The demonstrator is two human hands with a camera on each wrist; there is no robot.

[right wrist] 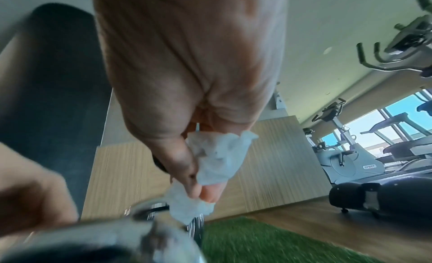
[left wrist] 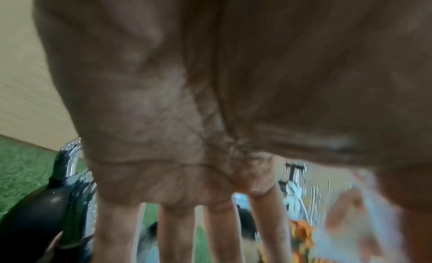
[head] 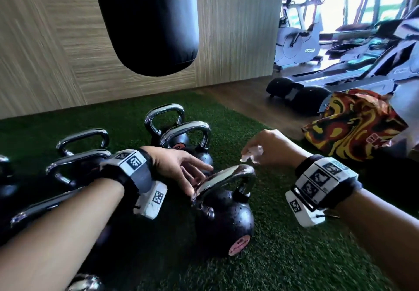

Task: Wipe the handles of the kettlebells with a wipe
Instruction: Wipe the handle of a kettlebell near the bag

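Setting: gym floor, green turf against a wood-panel wall
Kettlebell: black ball with chrome handle, upright on the turf at centre, pink label low on its front; water drops on the ball
Other kettlebells: a row to the left and behind, chrome handles up; two stand just behind the left hand, nearest of them
Left hand: over the near end of the handle, fingers extended and loosely spread, tips at the chrome; grasping nothing; left wrist view shows straight fingers pointing down
Right hand: just above the far end of the handle, thumb and fingertips pinching a wipe
Wipe: white, crumpled, hanging from the pinch, close over the handle's corner; whether it touches the chrome cannot be told; right wrist view shows it bunched under the thumb
Wrist bands: black straps with marker tags, one per wrist
Punch bag: black, hanging above the kettlebells
Pouch: red, yellow and black pattern, on the floor to the right
Machines: exercise bike and treadmills by the windows, far right
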